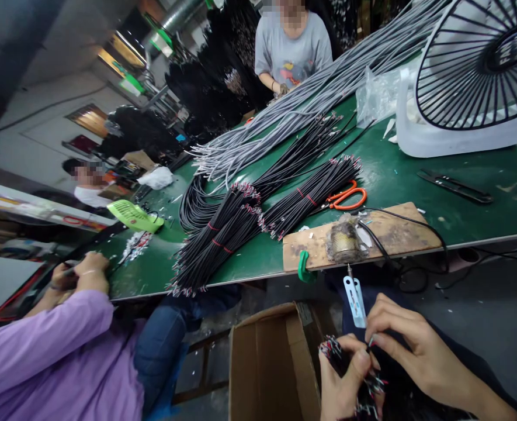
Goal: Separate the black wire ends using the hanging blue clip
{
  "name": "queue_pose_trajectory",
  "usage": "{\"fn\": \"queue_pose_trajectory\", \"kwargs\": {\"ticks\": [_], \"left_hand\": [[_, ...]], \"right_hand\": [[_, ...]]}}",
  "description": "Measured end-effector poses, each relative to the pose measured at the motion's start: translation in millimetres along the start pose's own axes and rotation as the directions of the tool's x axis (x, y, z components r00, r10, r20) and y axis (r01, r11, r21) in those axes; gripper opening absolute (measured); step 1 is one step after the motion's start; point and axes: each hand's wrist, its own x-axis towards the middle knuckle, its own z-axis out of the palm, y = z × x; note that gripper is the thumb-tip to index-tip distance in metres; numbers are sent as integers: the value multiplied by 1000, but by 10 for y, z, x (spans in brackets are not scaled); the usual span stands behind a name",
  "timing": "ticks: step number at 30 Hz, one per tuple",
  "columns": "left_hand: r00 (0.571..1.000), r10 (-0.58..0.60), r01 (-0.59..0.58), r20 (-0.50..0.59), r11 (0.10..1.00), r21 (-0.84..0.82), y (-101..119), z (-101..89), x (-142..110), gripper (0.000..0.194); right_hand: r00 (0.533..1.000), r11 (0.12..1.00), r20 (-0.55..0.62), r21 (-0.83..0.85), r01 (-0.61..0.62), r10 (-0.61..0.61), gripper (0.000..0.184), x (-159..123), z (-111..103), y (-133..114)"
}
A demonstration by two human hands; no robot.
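My left hand (344, 380) is closed around a bundle of short black cables (335, 354) whose stripped ends show red, white and bare wire. Beside it, my right hand (401, 336) pinches the end of one thin black cable (369, 344) between thumb and forefinger. Just above the fingers is a light blue plastic piece (355, 301) with holes and a metal tip pointing at the table edge. Past that tip, a grimy round metal block (344, 244) sits on a wooden board (402, 221). The lower part of the bundle is partly hidden by my fingers.
Tied black cable bundles (217, 240), orange-handled scissors (348, 196) and black snips (455, 186) lie on the green table (249, 266). Long grey cables (276, 126) and a fan (481, 76) are behind. A cardboard box (264, 356) stands below. Co-workers sit left and opposite.
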Motion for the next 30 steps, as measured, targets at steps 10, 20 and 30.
{"fn": "queue_pose_trajectory", "kwargs": {"ticks": [10, 20, 30], "left_hand": [[952, 305, -295, 11, 911, 286, 191, -48, 86, 35], [991, 113, -113, 71, 994, -6, 154, -44, 108, 32], [951, 20, 44, 307, 979, -199, 91, -85, 173, 28]], "right_hand": [[998, 995, 53, 86, -42, 38, 14, 13, -2, 38], [990, 989, -29, -63, 135, -137, 17, 19, 71, 7], [990, 996, -113, -26, 87, -89, 16, -39, 166, 42]]}}
